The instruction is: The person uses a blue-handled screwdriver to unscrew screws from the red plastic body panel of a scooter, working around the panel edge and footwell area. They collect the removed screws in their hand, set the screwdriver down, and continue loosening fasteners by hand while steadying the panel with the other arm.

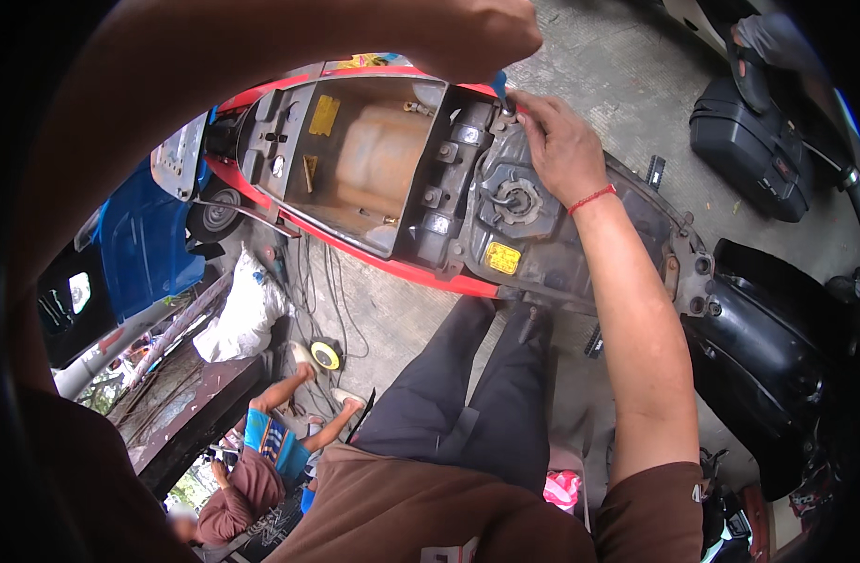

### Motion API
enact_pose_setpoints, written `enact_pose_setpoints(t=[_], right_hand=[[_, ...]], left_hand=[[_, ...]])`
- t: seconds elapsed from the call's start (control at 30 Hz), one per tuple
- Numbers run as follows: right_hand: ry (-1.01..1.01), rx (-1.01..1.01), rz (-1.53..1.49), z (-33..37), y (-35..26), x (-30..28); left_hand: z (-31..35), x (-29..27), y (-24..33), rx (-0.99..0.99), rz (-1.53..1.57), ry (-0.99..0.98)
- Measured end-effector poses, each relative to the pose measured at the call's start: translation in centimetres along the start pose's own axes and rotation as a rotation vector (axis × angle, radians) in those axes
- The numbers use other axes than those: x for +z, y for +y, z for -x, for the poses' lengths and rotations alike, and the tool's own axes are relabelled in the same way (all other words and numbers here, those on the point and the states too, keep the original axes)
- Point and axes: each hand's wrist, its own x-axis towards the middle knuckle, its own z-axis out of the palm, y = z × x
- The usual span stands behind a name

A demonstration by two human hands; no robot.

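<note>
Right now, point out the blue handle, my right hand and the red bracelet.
Blue handle [498, 84]: head view, visible middle.
Right hand [569, 145]: head view, its back.
Red bracelet [594, 198]: head view, visible band.

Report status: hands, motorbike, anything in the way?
Left hand closed on blue tool; right hand beside its lower end. Motorbike uncovered: tank and storage box exposed. Left forearm hides part of far side.

The bike's side [392, 266] is bright red. Its box [369, 150] is brown like rust. The tank [557, 258] is dark grey with a yellow sticker [503, 258]. The tool [499, 84] is blue on top. The wristband [594, 198] is red. The shirt [411, 507] is brown, the pants [421, 394] dark grey.
</note>
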Motion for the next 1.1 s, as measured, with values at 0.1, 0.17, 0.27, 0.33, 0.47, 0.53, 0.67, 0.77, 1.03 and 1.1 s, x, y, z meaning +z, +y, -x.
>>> enact_pose_setpoints(t=[0.1, 0.17, 0.27, 0.33, 0.47, 0.53, 0.67, 0.77, 1.03, 1.1], right_hand=[[0.004, 0.008, -0.005, -0.1, 0.1, 0.3], [0.019, -0.018, 0.040, -0.1, 0.2, 0.5], [-0.005, 0.004, 0.015, -0.1, 0.1, 0.2], [0.040, -0.016, -0.003, -0.4, -0.7, -0.1], [0.275, -0.098, -0.163, -2.5, -5.4, 1.0], [0.536, -0.091, -0.413, -4.2, -8.3, 3.0], [0.722, 0.257, -0.747, -6.1, -10.5, 5.5], [0.855, 0.070, -0.360, -6.7, -10.1, 6.0], [0.874, 0.156, -0.402, -6.9, -10.9, 8.0], [0.876, 0.099, -0.360, -6.2, -11.5, 8.9]], left_hand=[[1.1, -1.9, 0.9, -0.092, 0.004, -0.085], [1.4, -2.9, 1.5, -0.141, 0.001, -0.141], [1.3, -3.7, 1.7, -0.193, 0.014, -0.237], [1.0, -3.5, 1.6, -0.200, 0.051, -0.259], [1.1, -2.6, 1.3, -0.137, 0.152, -0.054], [1.4, -2.4, 1.5, -0.191, 0.318, -0.015], [2.4, -3.2, 1.8, -0.144, 0.440, -0.024], [2.4, -3.4, 1.6, 0.036, 0.136, 0.074], [-0.3, -2.3, -1.6, 0.653, -0.090, 0.184], [-0.5, -1.7, -1.9, 0.704, 0.045, 0.073]])
